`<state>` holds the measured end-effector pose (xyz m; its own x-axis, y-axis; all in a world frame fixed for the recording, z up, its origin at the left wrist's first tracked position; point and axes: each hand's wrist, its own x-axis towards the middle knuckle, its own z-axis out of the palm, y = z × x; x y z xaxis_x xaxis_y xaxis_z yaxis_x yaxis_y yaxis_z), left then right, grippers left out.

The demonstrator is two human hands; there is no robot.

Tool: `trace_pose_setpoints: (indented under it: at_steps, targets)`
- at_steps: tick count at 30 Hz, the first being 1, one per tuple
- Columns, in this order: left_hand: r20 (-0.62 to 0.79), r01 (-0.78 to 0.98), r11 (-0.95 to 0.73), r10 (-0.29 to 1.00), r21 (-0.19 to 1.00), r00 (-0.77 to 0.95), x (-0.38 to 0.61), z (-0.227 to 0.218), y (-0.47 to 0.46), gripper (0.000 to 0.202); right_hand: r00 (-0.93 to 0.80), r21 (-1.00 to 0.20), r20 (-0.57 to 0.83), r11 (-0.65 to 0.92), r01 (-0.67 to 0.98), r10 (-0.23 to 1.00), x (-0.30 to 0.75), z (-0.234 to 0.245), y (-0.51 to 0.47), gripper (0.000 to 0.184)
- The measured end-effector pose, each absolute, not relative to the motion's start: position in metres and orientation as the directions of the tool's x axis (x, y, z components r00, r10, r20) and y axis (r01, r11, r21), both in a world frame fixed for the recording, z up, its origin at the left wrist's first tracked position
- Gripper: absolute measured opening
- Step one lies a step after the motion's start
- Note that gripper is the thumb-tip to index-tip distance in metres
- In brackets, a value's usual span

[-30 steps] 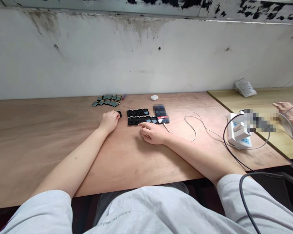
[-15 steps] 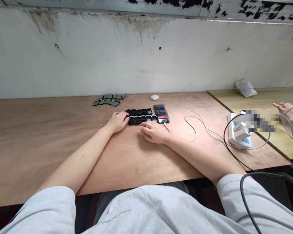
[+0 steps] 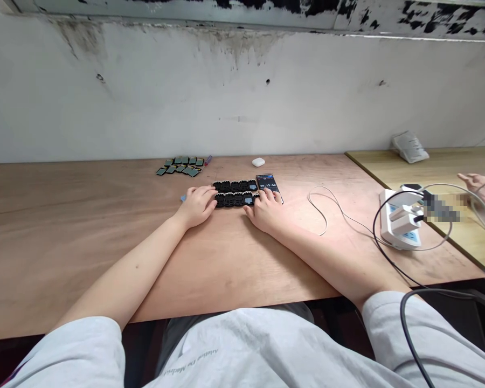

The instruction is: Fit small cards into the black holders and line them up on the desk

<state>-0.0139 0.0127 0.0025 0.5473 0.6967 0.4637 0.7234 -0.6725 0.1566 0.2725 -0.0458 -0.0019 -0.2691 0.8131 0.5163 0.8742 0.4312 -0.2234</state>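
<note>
Two rows of small black square parts (image 3: 235, 193) lie side by side on the wooden table (image 3: 84, 215). My left hand (image 3: 197, 203) rests against the left end of the rows, fingers stretched flat towards them. My right hand (image 3: 265, 209) lies at the right end, fingers extended and touching the front row and the lower edge of a dark phone (image 3: 268, 185) that shows a timer. Neither hand holds anything.
Several green-faced flat chips (image 3: 180, 166) lie further back with a purple pen (image 3: 207, 160). A white earbud case (image 3: 258, 161) sits behind the phone. A white cable (image 3: 323, 210), a power strip (image 3: 400, 226) and another person's hand (image 3: 479, 188) are at the right.
My left hand slid right up to the left end of the black rows. My right hand moved forward and right to the rows' right end beside the phone.
</note>
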Motion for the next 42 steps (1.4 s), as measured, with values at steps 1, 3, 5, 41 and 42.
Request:
trace_pose_setpoints:
  at_steps: [1, 3, 5, 41, 42]
  targets:
    - [0.469, 0.712, -0.687, 0.681, 0.145, 0.562, -0.012, 0.004, 0.007, 0.039, -0.271, -0.230, 0.533, 0.445, 0.865, 0.802, 0.272, -0.001, -0.047, 0.040]
    - [0.467, 0.669, -0.735, 0.633, 0.112, 0.617, -0.008, 0.005, -0.003, 0.036, -0.283, -0.218, 0.566, 0.472, 0.854, 0.774, 0.270, 0.000, -0.049, 0.037]
    - [0.461, 0.605, -0.792, 0.568, 0.082, 0.682, -0.001, 0.005, -0.013, 0.034, -0.313, -0.182, 0.578, 0.493, 0.851, 0.754, 0.269, 0.000, -0.050, 0.034]
    - [0.349, 0.551, -0.605, 0.790, 0.575, 0.503, 0.055, -0.001, -0.043, 0.017, -0.635, -0.406, 0.347, 0.721, 0.561, 0.690, 0.269, -0.005, -0.040, 0.062]
    - [0.371, 0.544, -0.620, 0.780, 0.566, 0.504, 0.051, 0.001, -0.039, 0.018, -0.634, -0.403, 0.349, 0.722, 0.563, 0.690, 0.269, -0.005, -0.040, 0.063]
